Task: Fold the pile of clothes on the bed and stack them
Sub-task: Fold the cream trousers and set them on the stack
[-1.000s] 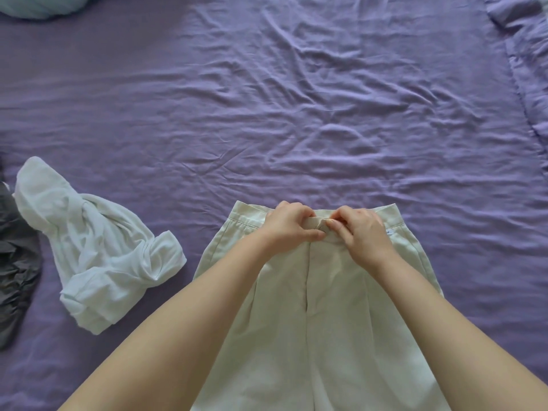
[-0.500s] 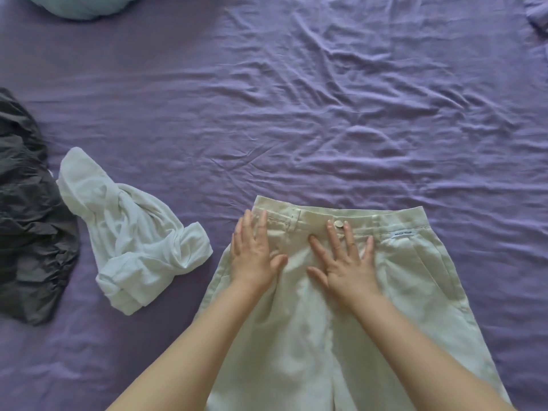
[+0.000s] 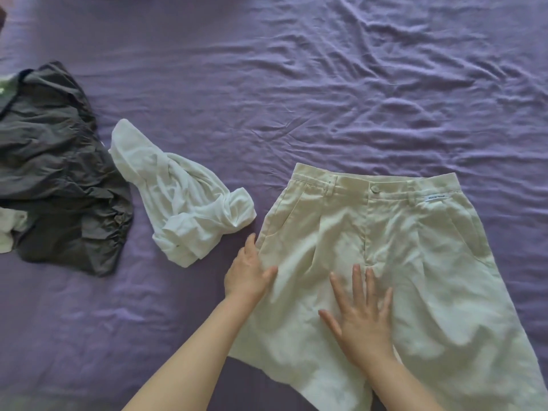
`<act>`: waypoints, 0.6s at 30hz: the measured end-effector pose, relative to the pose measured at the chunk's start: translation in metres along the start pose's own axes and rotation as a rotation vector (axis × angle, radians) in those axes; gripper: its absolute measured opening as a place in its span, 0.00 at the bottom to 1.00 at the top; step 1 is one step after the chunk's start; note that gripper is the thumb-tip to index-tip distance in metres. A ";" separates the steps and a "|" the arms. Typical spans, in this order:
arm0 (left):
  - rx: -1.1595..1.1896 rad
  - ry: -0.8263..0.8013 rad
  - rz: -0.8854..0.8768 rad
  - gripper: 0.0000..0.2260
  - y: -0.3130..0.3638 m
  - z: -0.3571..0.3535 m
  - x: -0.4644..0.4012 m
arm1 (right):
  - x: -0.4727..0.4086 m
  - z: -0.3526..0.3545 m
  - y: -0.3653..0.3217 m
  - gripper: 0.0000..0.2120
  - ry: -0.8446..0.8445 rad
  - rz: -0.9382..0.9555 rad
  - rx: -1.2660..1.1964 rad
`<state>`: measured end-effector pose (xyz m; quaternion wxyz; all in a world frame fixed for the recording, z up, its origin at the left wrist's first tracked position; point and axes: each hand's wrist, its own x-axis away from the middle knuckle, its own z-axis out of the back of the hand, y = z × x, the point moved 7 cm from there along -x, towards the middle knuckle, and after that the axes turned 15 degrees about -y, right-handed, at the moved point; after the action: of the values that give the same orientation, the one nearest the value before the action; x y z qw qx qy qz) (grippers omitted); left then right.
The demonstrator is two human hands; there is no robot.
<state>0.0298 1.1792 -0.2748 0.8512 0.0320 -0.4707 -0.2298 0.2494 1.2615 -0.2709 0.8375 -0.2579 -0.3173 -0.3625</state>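
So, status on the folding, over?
Left hand flat at cream shorts' left edge; right hand flat, pressing the front. Shorts unfolded. White top nearby, not touching.

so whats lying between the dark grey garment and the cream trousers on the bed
The crumpled white shirt lies between the dark grey garment and the cream trousers, on the purple sheet, as the head view shows. It seems to touch the grey garment's edge, not the trousers.
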 end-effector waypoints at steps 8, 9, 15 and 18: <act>0.111 0.075 -0.089 0.15 -0.048 0.006 0.027 | 0.021 -0.011 0.010 0.32 0.084 0.042 0.083; 0.182 0.070 -0.131 0.15 -0.046 0.008 0.030 | 0.026 -0.010 0.008 0.31 0.100 0.060 0.087; 0.618 -0.316 -0.173 0.09 -0.047 -0.002 0.045 | 0.050 -0.036 0.002 0.33 0.081 0.073 0.162; 0.593 -0.380 -0.116 0.14 -0.065 -0.020 0.056 | 0.052 -0.048 0.007 0.36 0.002 0.097 0.208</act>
<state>0.0483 1.0946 -0.2594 0.6877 0.2611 -0.6642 -0.1330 0.2989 1.2108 -0.2670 0.8767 -0.1842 -0.3395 -0.2867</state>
